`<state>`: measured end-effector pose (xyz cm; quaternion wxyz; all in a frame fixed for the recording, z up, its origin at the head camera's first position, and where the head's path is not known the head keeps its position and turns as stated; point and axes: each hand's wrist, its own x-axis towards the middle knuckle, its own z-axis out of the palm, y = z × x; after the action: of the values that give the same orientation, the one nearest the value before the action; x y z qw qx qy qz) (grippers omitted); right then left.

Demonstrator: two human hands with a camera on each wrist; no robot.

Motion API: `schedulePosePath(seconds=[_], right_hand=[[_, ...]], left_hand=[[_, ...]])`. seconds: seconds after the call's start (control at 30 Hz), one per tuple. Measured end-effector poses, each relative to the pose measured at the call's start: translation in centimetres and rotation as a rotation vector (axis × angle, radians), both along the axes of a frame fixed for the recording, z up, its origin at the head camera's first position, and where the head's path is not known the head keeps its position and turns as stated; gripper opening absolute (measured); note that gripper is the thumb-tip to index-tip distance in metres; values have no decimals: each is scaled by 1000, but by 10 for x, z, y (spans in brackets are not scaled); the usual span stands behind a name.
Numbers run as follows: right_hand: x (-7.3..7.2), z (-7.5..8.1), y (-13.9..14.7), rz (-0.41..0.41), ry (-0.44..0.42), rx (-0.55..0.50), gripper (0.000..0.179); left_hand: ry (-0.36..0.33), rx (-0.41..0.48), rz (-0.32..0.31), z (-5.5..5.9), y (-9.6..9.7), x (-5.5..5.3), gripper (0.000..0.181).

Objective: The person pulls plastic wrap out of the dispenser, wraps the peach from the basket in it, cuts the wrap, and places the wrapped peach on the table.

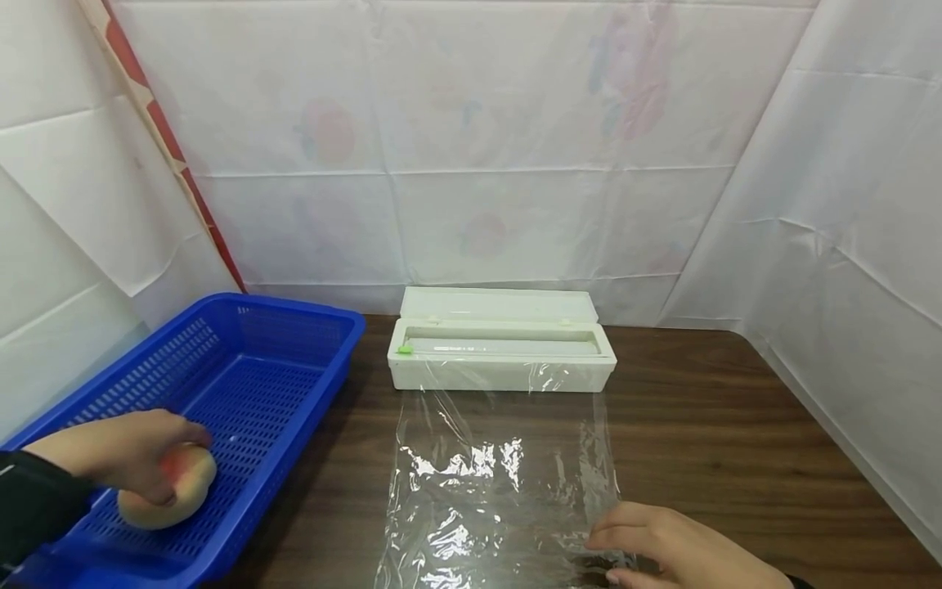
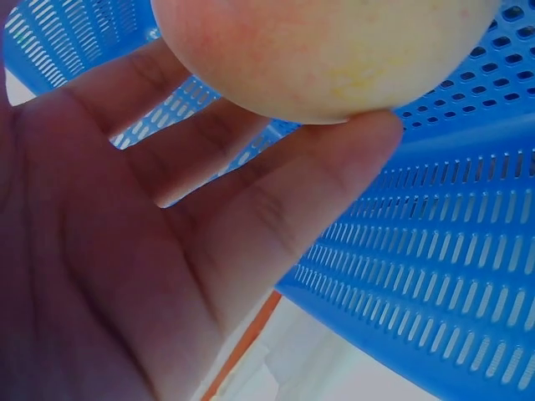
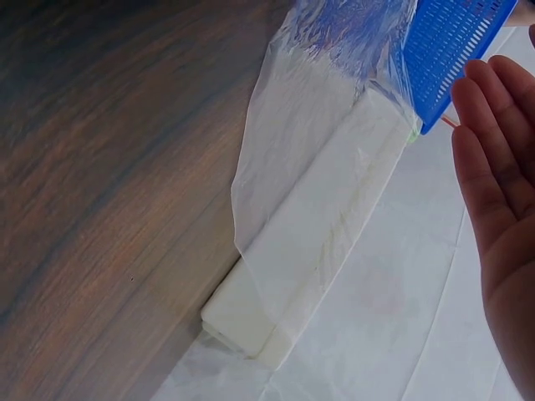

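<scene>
My left hand (image 1: 132,448) holds a peach (image 1: 193,491), pale yellow with a red blush, inside the blue plastic basket (image 1: 312,438). In the left wrist view, thumb and fingers curl around the peach (image 2: 334,67). A sheet of clear cling film (image 1: 508,499) lies over the table, drawn out from a white cling film dispenser (image 1: 500,376) with its lid raised. My right hand (image 1: 673,546) is at the film's near right edge, fingers loosely extended; the right wrist view shows its straight fingers (image 3: 493,142). Whether it touches the film is unclear.
The brown wooden table (image 1: 706,433) extends right of the film. White sheeting (image 1: 471,147) hangs behind the table and along both sides. A small green slider (image 1: 405,349) sits at the dispenser's left end. The basket stands along the left side.
</scene>
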<state>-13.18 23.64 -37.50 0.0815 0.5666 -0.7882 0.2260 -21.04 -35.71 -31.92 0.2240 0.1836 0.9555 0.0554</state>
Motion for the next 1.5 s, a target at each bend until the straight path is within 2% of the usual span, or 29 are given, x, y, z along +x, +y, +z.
schedulePosePath(seconds=[0.23, 0.37, 0.5, 0.67, 0.77, 0.9, 1.07, 1.2, 1.27, 1.4, 1.5], right_hand=[[0, 1, 0, 0, -6, 14, 36], [-1, 1, 0, 8, 8, 10, 36], [-2, 0, 0, 15, 14, 7, 36], [-2, -1, 0, 24, 17, 4, 35], [-3, -2, 0, 34, 21, -3, 36], [-3, -2, 0, 32, 25, -4, 36], [-3, -1, 0, 27, 31, -7, 35], [-4, -2, 0, 39, 37, -19, 35], [-4, -2, 0, 43, 44, -21, 35], [-6, -4, 0, 45, 48, -22, 35], [-7, -5, 0, 49, 42, -23, 34]], left_hand=[[-10, 18, -5, 1, 2, 2, 60], [27, 3, -33, 0, 1, 3, 60], [108, -22, -79, -1, -4, 5, 59], [302, -29, -175, 3, -12, 10, 57], [408, -26, -184, 12, -17, 13, 60], [517, -8, -175, 30, -22, 17, 64], [647, 7, -214, 53, -21, 22, 67], [682, 7, -218, 65, -18, 26, 69], [696, 40, -221, 69, -16, 28, 70], [704, 65, -194, 78, -14, 34, 72], [715, 44, -151, 83, -12, 38, 75]])
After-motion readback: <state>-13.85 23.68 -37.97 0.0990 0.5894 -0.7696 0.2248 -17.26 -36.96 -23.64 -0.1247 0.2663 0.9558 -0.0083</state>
